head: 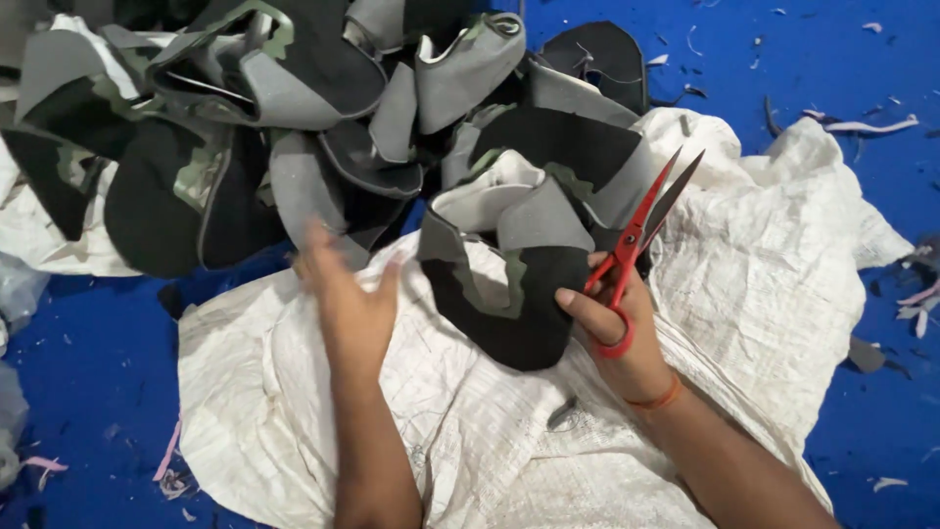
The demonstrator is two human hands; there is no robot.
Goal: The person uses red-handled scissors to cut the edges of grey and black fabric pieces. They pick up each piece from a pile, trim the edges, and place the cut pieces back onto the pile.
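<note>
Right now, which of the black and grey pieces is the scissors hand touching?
The piece lying alone on the white sack, with a camouflage strip. The right hand holds red scissors, and its thumb presses this piece. The others sit heaped behind.

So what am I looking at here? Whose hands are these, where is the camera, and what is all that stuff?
There is no machine here: a person wears a camera on the head, looking down at their own bare hands. The right hand holds red-handled scissors, blades open, and its thumb touches a black, grey and camouflage fabric piece. The left hand, blurred, is open beside the pile of similar pieces. Underneath lies a white woven sack on a blue floor strewn with small scraps.
</note>
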